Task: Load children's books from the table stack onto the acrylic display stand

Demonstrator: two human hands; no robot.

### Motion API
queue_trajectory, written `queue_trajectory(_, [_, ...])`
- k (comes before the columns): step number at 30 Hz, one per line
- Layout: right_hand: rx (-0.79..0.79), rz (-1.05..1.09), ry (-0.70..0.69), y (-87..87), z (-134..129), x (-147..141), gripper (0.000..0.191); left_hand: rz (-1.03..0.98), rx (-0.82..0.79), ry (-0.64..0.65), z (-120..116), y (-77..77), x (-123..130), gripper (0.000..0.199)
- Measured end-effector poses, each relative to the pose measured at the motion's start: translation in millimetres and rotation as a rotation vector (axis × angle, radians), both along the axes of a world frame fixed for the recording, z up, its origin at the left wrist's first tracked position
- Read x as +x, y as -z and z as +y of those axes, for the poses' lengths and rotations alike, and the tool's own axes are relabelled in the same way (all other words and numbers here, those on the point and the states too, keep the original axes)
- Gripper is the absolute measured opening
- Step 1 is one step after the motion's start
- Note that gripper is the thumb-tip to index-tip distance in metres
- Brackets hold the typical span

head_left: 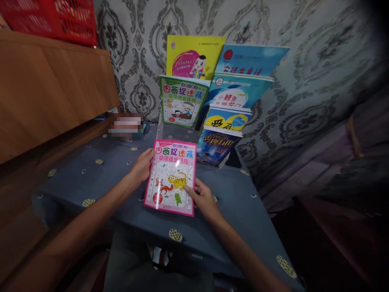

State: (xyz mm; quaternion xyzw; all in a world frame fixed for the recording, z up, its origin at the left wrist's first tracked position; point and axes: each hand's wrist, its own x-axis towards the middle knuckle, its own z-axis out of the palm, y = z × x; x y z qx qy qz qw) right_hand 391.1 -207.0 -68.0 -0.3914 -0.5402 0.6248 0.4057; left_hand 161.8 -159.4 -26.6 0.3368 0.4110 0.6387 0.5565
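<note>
Between my two hands I hold a pink-bordered picture book [170, 178] with a yellow tiger and a red fox on its cover, tilted up over the table. My left hand [142, 165] grips its upper left edge, the fingers partly hidden behind it. My right hand [203, 196] has its thumb on the cover at the right edge and the other fingers around behind. Just beyond, a green picture book [182, 103] of the same design stands upright, with a yellow book [185, 52] behind it. To the right a dark blue book [216, 146] leads another upright row.
Behind the dark blue book stand a yellow-and-blue book [229, 119], a teal book [243, 87] and a blue book [255, 56], against the patterned wall. A blurred stack [126, 125] lies back left. A wooden cabinet [57, 89] with a red basket [51, 20] borders the cloth-covered table [103, 178].
</note>
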Motion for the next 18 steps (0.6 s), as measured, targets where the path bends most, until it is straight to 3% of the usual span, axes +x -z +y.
queue_trajectory(4, [-0.087, -0.047, 0.006, 21.2, 3.9, 6.4, 0.064, 0.209, -0.140, -0.017, 14.9, 43.9, -6.7, 0.032])
queue_trajectory(7, [-0.085, -0.132, -0.010, 32.2, 8.8, 11.3, 0.067, 0.679, -0.032, -0.019, 20.4, 60.3, -19.1, 0.029])
queue_trajectory(10, [-0.026, -0.283, -0.040, 30.6, 12.3, 14.5, 0.059, 1.204, 0.131, -0.023, 22.7, 62.2, -29.2, 0.015])
queue_trajectory(12, [0.034, -0.394, -0.063, 22.7, 12.5, 17.0, 0.050, 1.443, 0.221, -0.023, 21.0, 59.9, -29.3, 0.016])
queue_trajectory(14, [0.123, -0.593, -0.068, 10.6, 11.5, 20.6, 0.047, 1.583, 0.263, 0.003, 17.1, 57.6, -24.3, 0.021])
queue_trajectory(18, [0.331, -1.187, 0.022, -15.7, 14.2, 20.4, 0.038, 1.701, 0.214, 0.074, 8.1, 57.2, -11.7, 0.029])
